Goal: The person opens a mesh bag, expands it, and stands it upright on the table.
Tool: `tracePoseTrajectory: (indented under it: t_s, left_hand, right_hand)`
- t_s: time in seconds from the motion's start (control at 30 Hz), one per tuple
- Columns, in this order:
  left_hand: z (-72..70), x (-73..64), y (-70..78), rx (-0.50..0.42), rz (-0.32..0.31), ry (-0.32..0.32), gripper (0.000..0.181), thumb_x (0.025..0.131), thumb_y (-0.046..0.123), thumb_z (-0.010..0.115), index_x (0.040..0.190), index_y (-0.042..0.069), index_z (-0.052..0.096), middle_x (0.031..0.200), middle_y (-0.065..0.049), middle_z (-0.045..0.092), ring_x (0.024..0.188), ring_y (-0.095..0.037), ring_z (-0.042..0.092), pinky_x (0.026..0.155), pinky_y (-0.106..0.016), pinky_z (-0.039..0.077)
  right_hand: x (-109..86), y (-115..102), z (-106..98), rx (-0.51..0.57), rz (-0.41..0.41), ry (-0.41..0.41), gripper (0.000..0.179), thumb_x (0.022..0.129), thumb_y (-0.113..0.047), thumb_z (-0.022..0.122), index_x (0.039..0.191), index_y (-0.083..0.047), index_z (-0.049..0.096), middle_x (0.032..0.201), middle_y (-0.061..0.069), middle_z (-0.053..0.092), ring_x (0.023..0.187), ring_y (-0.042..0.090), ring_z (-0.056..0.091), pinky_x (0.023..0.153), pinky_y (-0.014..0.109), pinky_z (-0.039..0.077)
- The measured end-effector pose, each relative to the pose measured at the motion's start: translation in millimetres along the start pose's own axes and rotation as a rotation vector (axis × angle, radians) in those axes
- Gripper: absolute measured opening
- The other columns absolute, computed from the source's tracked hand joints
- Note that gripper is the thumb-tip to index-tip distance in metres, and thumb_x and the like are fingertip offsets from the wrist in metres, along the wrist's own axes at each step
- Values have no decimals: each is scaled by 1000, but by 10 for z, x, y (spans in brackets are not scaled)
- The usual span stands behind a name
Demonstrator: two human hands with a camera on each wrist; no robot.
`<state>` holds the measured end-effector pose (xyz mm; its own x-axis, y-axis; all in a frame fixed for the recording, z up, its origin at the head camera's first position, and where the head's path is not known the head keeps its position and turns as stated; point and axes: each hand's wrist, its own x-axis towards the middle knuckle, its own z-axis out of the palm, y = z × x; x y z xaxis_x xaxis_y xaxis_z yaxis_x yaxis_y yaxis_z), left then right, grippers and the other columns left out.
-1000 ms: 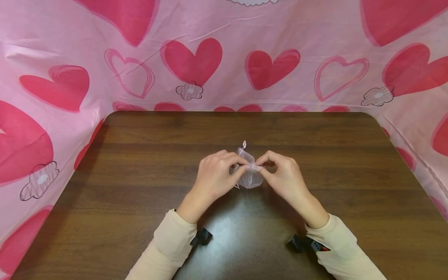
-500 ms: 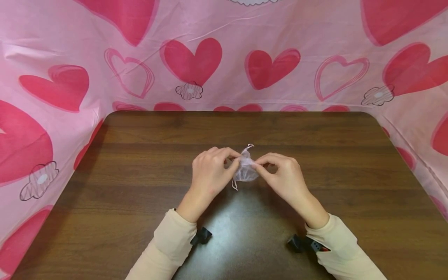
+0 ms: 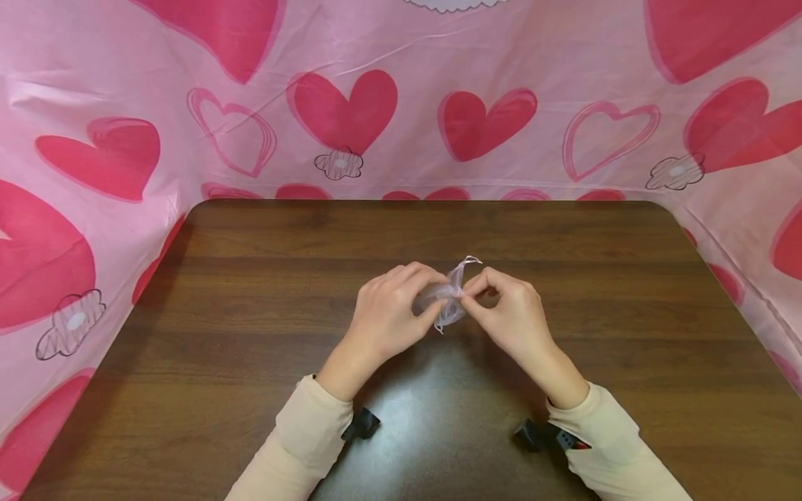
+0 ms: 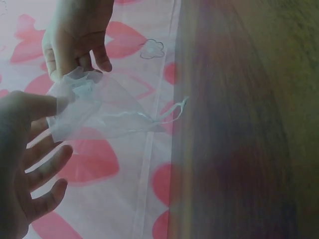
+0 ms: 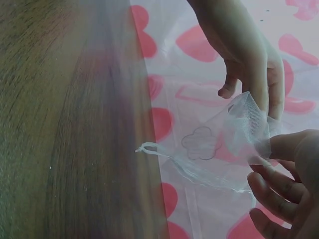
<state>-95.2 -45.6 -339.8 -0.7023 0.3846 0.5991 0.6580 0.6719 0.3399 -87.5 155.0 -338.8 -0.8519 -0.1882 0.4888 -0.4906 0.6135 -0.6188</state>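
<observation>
A small sheer white organza drawstring bag [image 3: 455, 296] is held between both hands, above the table's middle. My left hand [image 3: 387, 309] has its thumb and fingers about the bag's left side. On the other side my right hand [image 3: 512, 313] pinches the fabric between thumb and forefinger. In the left wrist view the mesh bag [image 4: 104, 112] is bunched near the fingers, and a looped cord [image 4: 174, 112] sticks out to the right. From the right wrist, the bag [image 5: 244, 134] shows a spread flap of mesh over the left fingers. Nothing can be made out inside it.
The dark wood-grain table [image 3: 250, 334] has rounded far corners. A pink cloth [image 3: 413, 125] printed with hearts hangs behind it and at both sides. Black wrist devices [image 3: 363, 423] sit at the cuffs of the light sleeves [image 3: 313, 424].
The bag has turned in the hands, its upper cord swinging to the right. My left hand first drew left, then came back right with its fingers wider apart. The right hand stays almost in place.
</observation>
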Motion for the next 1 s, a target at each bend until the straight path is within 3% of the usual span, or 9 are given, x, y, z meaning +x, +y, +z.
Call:
tracePoseTrajectory:
  t_s: [0.2,0.5,0.77,1.0]
  left_hand:
    - [13,-7,-3,60,-12,54,10,84,24,79,94,25,76,86,13,69,70,-6,57,58,-26,46]
    - [15,-3,-25,107,-69,135,9,80,19,81,82,23,74,70,11,64,59,-7,51,53,-26,40]
    - [13,6,-15,122,68,88,16,80,17,79,95,19,72,90,8,69,79,-12,62,62,-28,48]
    - [17,-5,-5,125,96,99,10,83,25,77,93,22,77,86,11,71,73,-11,60,60,-28,45]
  right_hand:
    - [-9,-26,4,38,-21,-28,16,78,-1,82,81,-12,70,76,-5,70,70,11,63,68,40,53]
    - [-15,-10,31,-31,-39,-57,6,85,-11,79,91,-11,78,86,-3,74,70,11,63,63,39,52]
    - [-3,23,26,-24,-13,-35,9,80,-5,81,82,-11,75,78,-3,72,68,11,64,65,38,53]
    - [0,30,22,13,11,-33,19,77,0,82,76,-11,67,82,-1,73,72,16,68,68,45,54]
